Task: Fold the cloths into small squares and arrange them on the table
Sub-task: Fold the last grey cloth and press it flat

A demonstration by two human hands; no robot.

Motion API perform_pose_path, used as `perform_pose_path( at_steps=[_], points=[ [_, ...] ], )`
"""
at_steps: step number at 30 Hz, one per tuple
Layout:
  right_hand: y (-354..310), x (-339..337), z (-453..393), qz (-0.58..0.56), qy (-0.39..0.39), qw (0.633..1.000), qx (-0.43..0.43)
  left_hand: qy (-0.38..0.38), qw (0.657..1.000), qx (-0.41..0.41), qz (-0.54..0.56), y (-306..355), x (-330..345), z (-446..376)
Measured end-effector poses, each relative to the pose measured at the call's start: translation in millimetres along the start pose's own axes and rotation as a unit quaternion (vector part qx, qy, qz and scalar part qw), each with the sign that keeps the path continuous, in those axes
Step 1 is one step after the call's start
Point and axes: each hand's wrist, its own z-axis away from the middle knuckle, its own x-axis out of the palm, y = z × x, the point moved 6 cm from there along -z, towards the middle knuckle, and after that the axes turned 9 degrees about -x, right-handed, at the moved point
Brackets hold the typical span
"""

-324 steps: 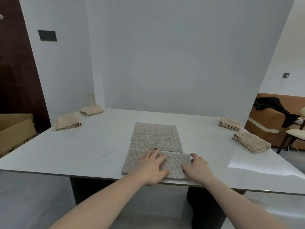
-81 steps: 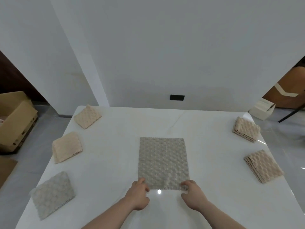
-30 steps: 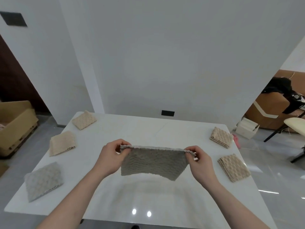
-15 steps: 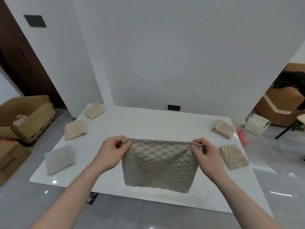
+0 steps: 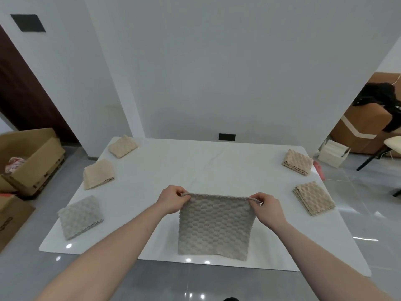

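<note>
A grey textured cloth [image 5: 214, 227] hangs in the air above the front of the white table [image 5: 195, 168], folded over at its top edge. My left hand [image 5: 172, 199] pinches its top left corner and my right hand [image 5: 268, 208] pinches its top right corner. Along the table's left side lie a folded grey cloth [image 5: 80, 217] and two folded beige cloths [image 5: 98, 174] [image 5: 123, 146]. Two more folded beige cloths [image 5: 297, 161] [image 5: 313, 200] lie along the right side.
Open cardboard boxes [image 5: 30, 157] stand on the floor at the left. On the right are a small white box [image 5: 333, 153], a brown sofa [image 5: 358, 131] with a black garment [image 5: 382, 101], and a chair [image 5: 392, 143]. A grey wall rises behind the table.
My hands lifted the grey cloth off the table by its near corners and hold it hanging. Over the last half second it hangs longer and narrower, and the view has drawn back from the table.
</note>
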Motion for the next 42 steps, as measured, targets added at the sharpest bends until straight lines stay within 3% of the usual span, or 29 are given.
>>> perform_pose_path(
  at_steps=[9,21,30,42],
  points=[
    [15.5,18.6,-55.1,0.029,-0.029,0.999,0.028,0.025,0.997,-0.052,0.048,3.9,11.1,-54.3],
    [57.4,43.1,-71.5,0.048,-0.111,0.993,0.008,0.089,0.996,0.011,-0.028,-14.9,43.8,-75.6],
    [98.5,90.0,-24.9,0.119,-0.233,0.965,-0.003,0.016,0.983,0.048,-0.175,-71.4,86.3,-57.0],
    [124.4,131.1,18.0,0.153,-0.289,0.944,0.050,-0.095,0.949,0.020,-0.300,-106.5,115.2,-57.5]
  ],
)
